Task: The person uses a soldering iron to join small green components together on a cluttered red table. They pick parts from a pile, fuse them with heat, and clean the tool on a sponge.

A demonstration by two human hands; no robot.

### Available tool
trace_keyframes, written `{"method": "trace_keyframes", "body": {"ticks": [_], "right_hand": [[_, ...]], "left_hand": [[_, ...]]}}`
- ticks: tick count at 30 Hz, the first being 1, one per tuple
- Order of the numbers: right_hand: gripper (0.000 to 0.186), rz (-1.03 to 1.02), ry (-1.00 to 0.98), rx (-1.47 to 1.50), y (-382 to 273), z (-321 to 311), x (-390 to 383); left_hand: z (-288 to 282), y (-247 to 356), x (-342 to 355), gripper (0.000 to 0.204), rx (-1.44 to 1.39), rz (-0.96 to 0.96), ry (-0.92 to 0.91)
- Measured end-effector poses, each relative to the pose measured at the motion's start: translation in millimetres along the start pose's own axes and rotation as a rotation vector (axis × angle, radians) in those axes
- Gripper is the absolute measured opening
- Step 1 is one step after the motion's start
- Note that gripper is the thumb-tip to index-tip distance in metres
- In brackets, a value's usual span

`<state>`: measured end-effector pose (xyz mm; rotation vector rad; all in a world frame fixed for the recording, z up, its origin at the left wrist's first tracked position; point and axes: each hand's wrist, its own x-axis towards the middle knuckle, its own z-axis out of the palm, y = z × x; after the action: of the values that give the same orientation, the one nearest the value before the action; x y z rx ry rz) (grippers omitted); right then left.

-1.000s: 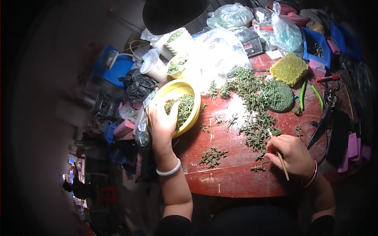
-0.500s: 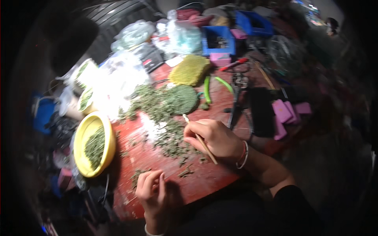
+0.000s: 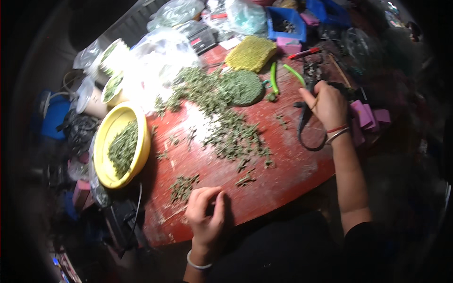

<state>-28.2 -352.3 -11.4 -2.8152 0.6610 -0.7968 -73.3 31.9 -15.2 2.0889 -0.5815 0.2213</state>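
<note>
My right hand (image 3: 330, 107) reaches over a black cable (image 3: 306, 141) and dark tools at the table's right. Its fingers are bent together; whatever they grip is hidden, and the thin stick seen in it earlier does not show clearly. My left hand (image 3: 205, 210) rests near the front edge, fingers loosely curled, thumb apart, nothing visible in it. Just beyond it lies a small heap of grey-green pieces (image 3: 184, 187). A larger spread of such pieces (image 3: 231, 134) covers the middle, reaching a round green disc (image 3: 243, 88).
A yellow bowl (image 3: 99, 158) with green pieces stands left, tilted in view. Beyond are cups (image 3: 112, 92), plastic bags (image 3: 163, 52), a yellow textured pad (image 3: 250, 53) and a blue bin (image 3: 285, 23). Pink blocks (image 3: 363, 115) and green-handled pliers (image 3: 295, 74) lie right.
My right hand has moved from the pieces in the middle to the tools at the right. The stick no longer shows clearly. My left hand stays near the front edge; the view has shifted.
</note>
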Motion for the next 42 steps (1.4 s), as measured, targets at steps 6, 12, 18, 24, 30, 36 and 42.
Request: {"method": "trace_keyframes", "body": {"ticks": [6, 12, 18, 24, 30, 36, 42], "right_hand": [[0.040, 0.124, 0.056, 0.063, -5.9, -6.0, 7.1], [0.019, 0.044, 0.037, 0.743, -41.8, -60.2, -14.9], [0.023, -0.042, -0.270, 0.851, -71.4, -90.9, -98.2], [0.026, -0.064, -0.329, 0.828, -58.3, -78.7, -132.7], [0.028, -0.084, -0.319, 0.814, -51.7, -70.9, -139.0], [0.030, -0.157, -0.362, 0.787, -43.0, -75.6, -135.6], [0.033, -0.291, -0.357, 0.652, -33.4, -79.5, -134.4]], "left_hand": [[1.2, -2.2, 2.5, 0.025, 0.073, 0.106, 0.008], [18.0, 5.6, 9.0, 0.030, 0.185, 0.246, -0.024], [27.1, 11.4, 14.4, 0.025, 0.258, 0.335, -0.041], [30.6, 16.2, 15.5, 0.018, 0.097, 0.292, -0.077], [37.2, 21.5, 25.7, 0.020, 0.138, 0.280, -0.157], [38.6, 10.2, 27.6, 0.022, 0.166, 0.328, -0.132], [35.1, 6.5, 33.7, 0.025, 0.191, 0.368, -0.168]]}}
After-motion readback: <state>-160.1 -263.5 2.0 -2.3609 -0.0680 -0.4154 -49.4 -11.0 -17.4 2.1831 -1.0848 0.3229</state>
